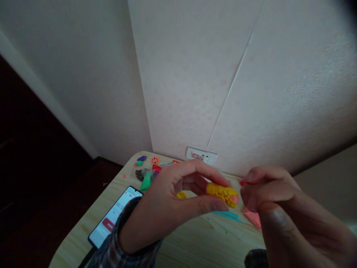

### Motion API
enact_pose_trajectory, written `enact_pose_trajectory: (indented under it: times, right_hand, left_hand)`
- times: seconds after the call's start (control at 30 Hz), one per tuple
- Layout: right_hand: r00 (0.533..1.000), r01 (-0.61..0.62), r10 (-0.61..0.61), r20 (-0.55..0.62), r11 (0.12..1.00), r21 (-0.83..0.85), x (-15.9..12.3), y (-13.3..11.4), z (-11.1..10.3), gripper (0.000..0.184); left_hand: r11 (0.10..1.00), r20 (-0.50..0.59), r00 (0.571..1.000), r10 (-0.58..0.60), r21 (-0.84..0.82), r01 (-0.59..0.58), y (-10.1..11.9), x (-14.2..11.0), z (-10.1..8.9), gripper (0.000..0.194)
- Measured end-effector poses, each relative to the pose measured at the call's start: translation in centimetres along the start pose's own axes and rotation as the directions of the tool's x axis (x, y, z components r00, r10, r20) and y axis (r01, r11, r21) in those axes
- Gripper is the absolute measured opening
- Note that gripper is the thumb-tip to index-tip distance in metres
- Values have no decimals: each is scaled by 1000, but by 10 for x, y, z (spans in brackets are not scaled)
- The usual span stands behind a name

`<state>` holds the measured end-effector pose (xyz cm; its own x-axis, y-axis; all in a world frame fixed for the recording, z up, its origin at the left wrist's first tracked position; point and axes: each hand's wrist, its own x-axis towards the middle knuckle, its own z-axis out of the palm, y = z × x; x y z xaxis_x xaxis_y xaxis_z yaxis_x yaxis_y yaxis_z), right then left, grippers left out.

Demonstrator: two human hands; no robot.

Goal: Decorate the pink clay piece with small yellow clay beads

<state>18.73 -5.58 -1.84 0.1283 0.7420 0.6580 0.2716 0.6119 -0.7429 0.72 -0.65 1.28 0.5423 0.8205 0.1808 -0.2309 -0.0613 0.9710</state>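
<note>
My left hand (181,201) holds a bumpy yellow modelling-clay piece (221,192) between thumb and fingers, above the table. The piece is a short roll with a pink end facing right. Just to its right, my right hand (281,212) is closed with its fingertips pinched together. A small red bit (242,182) shows by those fingertips; whether they grip it or it lies behind them I cannot tell. Beneath the hands lie teal strips (228,215) and a pink piece (252,217), partly covered by my right hand. Some yellow clay (182,195) shows behind my left hand.
On the wooden table (195,242), a phone (115,216) with a timer on screen lies at the left. Farther back are a green piece (146,181), a dark lump (141,174), a round fruit-slice shape (155,160) and a purple piece (141,158). A wall socket (201,155) sits behind.
</note>
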Motion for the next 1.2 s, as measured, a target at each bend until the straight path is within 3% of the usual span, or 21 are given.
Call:
enact_pose_trajectory:
  times: [0.1, 0.37, 0.53, 0.73, 0.87, 1.03, 1.2]
  right_hand:
    - [1000, 8, -8, 21, 1000, 10, 1, 0, 3, 5]
    - [1000, 8, -9, 5, 994, 109, 0, -3, 12, 20]
    - [1000, -26, 26, -5, 991, 128, -1, -5, 12, 17]
    - [995, -85, 75, 60, 981, 175, 3, -7, 13, 14]
    - [996, -66, 56, 66, 984, 165, 4, -7, 13, 14]
    - [998, 49, -50, 39, 998, 25, 2, -7, 10, 27]
    - [985, 155, -140, 99, 973, -170, 1, -9, 8, 42]
  left_hand:
    - [999, -4, 999, 36, -32, -36, -4, 1, 2, 24]
    - [973, 50, 996, 72, -225, -59, -11, 3, 11, 34]
    - [970, 40, 997, 62, -239, -51, -13, 3, 14, 35]
    - [979, 8, 998, 66, -195, -63, -11, 3, 15, 34]
    - [972, 11, 998, 56, -231, -52, -12, 5, 16, 32]
    - [939, 7, 1000, 19, -343, -16, -14, 7, 18, 33]
    - [911, 2, 1000, -26, -412, 25, -15, 7, 18, 27]
